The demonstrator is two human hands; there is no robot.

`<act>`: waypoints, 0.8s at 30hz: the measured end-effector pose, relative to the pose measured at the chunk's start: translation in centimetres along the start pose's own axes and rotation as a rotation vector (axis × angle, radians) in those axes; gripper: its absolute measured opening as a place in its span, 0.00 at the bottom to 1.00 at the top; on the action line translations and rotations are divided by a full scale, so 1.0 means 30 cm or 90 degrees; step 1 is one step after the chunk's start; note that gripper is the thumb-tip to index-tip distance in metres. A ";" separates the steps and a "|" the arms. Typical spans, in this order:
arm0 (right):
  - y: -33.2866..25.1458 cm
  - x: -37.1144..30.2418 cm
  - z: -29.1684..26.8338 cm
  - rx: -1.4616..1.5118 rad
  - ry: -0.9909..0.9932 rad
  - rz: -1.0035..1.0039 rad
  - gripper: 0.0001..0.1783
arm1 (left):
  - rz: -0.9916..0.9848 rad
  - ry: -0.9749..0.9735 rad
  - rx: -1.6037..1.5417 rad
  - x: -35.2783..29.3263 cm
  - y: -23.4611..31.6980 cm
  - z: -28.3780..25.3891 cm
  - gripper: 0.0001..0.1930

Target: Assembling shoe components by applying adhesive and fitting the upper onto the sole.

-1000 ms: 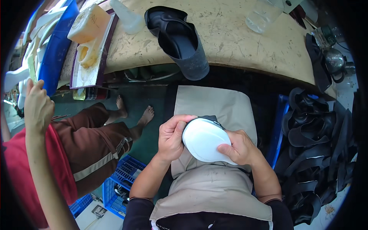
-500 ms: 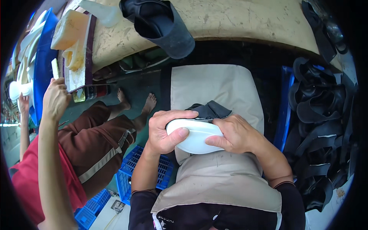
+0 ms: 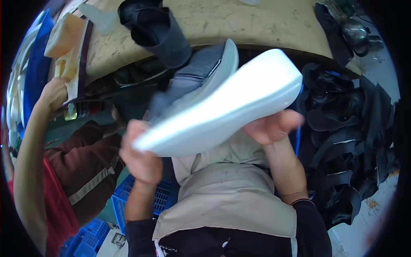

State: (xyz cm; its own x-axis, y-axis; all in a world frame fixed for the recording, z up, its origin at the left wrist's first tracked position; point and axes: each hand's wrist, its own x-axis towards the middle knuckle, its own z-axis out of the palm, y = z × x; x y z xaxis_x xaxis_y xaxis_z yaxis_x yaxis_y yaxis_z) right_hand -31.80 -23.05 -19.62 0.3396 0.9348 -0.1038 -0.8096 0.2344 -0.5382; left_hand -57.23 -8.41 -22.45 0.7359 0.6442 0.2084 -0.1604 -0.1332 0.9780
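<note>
A shoe with a thick white sole (image 3: 222,107) and a dark grey upper (image 3: 195,68) is held tilted above my lap, its side toward me. My left hand (image 3: 143,158) is closed round its narrow end at the lower left; motion blurs the fingers. Under the wider end, my right hand (image 3: 269,128) lies close against the sole's lower edge, its thumb stretched out away from the shoe. The sole hides part of the right fingers. A beige apron (image 3: 227,184) covers my lap.
A worn beige worktable (image 3: 257,23) curves ahead, bearing a dark shoe upper (image 3: 160,36). Black uppers (image 3: 338,107) are piled at my right. To my left, a co-worker's hand (image 3: 55,92) is beside a yellowish container (image 3: 64,36). Blue crates (image 3: 162,192) stand low at left.
The shoe has been raised from my lap and turned, showing the sole's long side and the upper. My right thumb has come off the sole. The co-worker's hand has lowered slightly.
</note>
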 end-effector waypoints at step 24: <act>0.254 -0.013 -0.072 -0.550 -0.013 0.126 0.44 | -0.379 0.179 -0.489 0.184 -0.158 0.017 0.18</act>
State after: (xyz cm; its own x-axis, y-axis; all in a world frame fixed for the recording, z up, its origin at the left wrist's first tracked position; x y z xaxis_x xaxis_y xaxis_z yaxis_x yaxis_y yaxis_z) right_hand -37.08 -22.21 -25.48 0.2163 0.9435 -0.2510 -0.2056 -0.2073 -0.9564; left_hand -52.07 -4.63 -25.93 0.6681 0.6154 -0.4181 -0.2710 0.7247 0.6336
